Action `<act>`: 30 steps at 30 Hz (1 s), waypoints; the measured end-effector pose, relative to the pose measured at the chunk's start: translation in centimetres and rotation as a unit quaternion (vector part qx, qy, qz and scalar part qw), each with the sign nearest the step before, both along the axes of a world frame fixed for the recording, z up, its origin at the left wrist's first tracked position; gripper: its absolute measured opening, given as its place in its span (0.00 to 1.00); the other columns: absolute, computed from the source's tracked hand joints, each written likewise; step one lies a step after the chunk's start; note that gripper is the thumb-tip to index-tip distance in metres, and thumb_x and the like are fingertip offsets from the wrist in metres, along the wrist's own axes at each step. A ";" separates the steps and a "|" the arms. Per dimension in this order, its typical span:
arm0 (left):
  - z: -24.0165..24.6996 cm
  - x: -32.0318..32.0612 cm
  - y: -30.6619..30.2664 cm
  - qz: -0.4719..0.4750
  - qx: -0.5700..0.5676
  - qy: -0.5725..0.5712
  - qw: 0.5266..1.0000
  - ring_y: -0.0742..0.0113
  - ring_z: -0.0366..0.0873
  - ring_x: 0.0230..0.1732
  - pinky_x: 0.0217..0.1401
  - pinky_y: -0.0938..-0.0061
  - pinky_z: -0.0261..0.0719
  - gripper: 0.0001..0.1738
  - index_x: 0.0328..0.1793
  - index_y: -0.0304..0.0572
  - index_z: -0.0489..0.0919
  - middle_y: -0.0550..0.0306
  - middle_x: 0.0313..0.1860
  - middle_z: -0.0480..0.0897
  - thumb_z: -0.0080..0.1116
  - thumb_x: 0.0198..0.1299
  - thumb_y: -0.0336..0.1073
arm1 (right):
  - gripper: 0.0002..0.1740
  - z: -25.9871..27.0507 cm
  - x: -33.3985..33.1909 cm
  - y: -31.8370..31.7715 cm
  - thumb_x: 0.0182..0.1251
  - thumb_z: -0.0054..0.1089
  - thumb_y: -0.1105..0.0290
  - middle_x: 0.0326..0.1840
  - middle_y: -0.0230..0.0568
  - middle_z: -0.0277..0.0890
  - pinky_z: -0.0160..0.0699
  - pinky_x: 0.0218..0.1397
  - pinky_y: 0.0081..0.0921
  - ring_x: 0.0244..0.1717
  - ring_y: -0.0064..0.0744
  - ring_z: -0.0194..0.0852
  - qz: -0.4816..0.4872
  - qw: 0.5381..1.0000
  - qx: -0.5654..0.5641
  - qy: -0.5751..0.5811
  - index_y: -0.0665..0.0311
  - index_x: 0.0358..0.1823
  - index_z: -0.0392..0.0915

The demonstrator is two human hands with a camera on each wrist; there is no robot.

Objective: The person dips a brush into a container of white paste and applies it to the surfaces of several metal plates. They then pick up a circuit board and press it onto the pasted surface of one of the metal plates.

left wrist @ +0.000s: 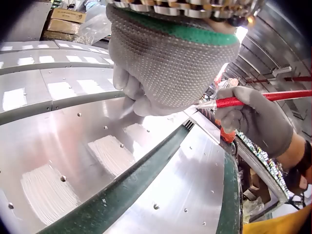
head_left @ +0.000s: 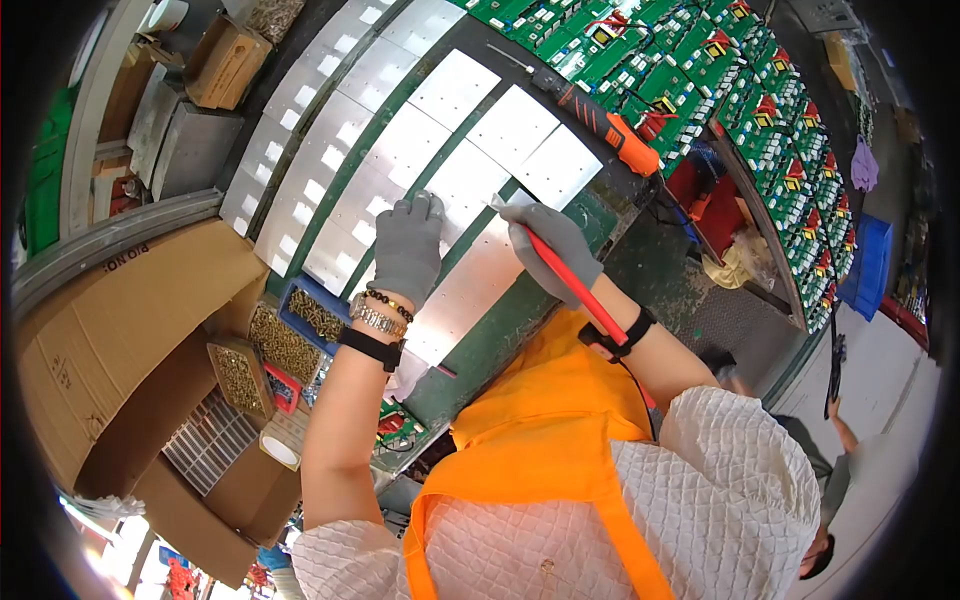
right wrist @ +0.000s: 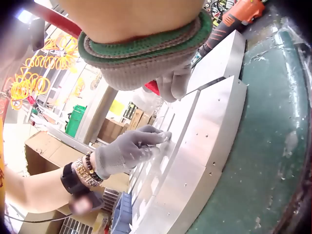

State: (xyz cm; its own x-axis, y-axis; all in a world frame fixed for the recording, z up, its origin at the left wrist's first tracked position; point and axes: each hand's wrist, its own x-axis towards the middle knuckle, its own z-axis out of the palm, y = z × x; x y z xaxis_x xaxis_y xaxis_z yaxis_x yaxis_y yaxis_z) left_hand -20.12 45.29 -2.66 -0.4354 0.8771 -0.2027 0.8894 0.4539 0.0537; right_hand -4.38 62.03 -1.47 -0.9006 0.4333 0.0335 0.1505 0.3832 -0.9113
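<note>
My left hand [head_left: 407, 250], in a grey glove, rests its fingertips on a bare metal plate [head_left: 455, 185] in the middle row. In the left wrist view its fingers [left wrist: 127, 85] bend down onto the metal, beside white paste patches [left wrist: 111, 153]. My gloved right hand [head_left: 558, 245] grips a long red-handled brush [head_left: 572, 280] between thumb and fingers. The brush's pale tip end [left wrist: 207, 105] lies close to the left hand in the left wrist view; whether it touches a plate, I cannot tell. In the right wrist view the right hand [right wrist: 173, 85] hides most of the brush.
Rows of plates with white patches [head_left: 335, 157] stand at the left. An orange power screwdriver [head_left: 630, 145] lies behind the plates, near green circuit boards [head_left: 680, 90]. Bins of screws [head_left: 283, 345], a blue tray [head_left: 300, 290] and an open carton [head_left: 130, 340] are at lower left.
</note>
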 end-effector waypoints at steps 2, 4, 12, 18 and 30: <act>-0.3 0.0 -0.2 -0.004 0.027 -0.001 1.000 0.56 0.76 0.57 0.54 0.60 0.72 0.27 0.62 0.40 0.76 0.53 0.60 0.78 0.58 0.52 0.28 | 0.12 0.5 0.7 0.3 0.65 0.56 0.78 0.42 0.45 0.81 0.80 0.49 0.30 0.44 0.42 0.81 -0.004 1.000 -0.004 -0.013 0.63 0.49 0.79; -0.1 0.1 -0.2 -0.001 0.020 -0.006 1.000 0.57 0.76 0.57 0.54 0.60 0.72 0.27 0.62 0.41 0.76 0.53 0.60 0.78 0.58 0.52 0.28 | 0.11 1.7 0.8 0.2 0.65 0.57 0.78 0.42 0.45 0.81 0.80 0.49 0.30 0.44 0.43 0.81 -0.009 1.000 -0.010 -0.028 0.63 0.48 0.79; -0.2 -0.2 0.0 0.000 0.007 0.001 1.000 0.58 0.76 0.57 0.54 0.61 0.72 0.27 0.62 0.42 0.76 0.54 0.61 0.77 0.59 0.52 0.29 | 0.09 1.2 0.8 -0.8 0.64 0.56 0.78 0.41 0.46 0.82 0.81 0.48 0.31 0.42 0.43 0.82 0.001 1.000 0.009 -0.010 0.65 0.44 0.80; 0.5 0.2 0.3 0.006 -0.021 -0.016 1.000 0.58 0.76 0.55 0.53 0.61 0.72 0.26 0.59 0.41 0.77 0.54 0.57 0.78 0.60 0.50 0.31 | 0.11 1.0 0.7 -2.5 0.64 0.56 0.78 0.44 0.47 0.82 0.80 0.51 0.32 0.47 0.44 0.82 0.037 0.999 -0.024 -0.002 0.64 0.47 0.80; 1.7 0.8 -0.2 0.068 -0.009 -0.103 0.992 0.53 0.74 0.61 0.57 0.59 0.71 0.20 0.57 0.47 0.77 0.50 0.62 0.77 0.55 0.55 0.30 | 0.11 8.6 1.7 -0.3 0.70 0.56 0.72 0.34 0.34 0.78 0.76 0.41 0.23 0.35 0.22 0.75 0.007 0.991 -0.133 -0.023 0.66 0.50 0.78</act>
State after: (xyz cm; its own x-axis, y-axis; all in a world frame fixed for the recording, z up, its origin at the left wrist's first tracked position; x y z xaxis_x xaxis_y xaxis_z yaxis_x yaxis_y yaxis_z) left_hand -19.29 45.14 -0.95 -0.4969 0.8088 -0.3146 0.7906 0.5714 0.2201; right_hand -2.69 61.75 7.12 -0.9045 0.4087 -0.1221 0.1915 0.1333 -0.9724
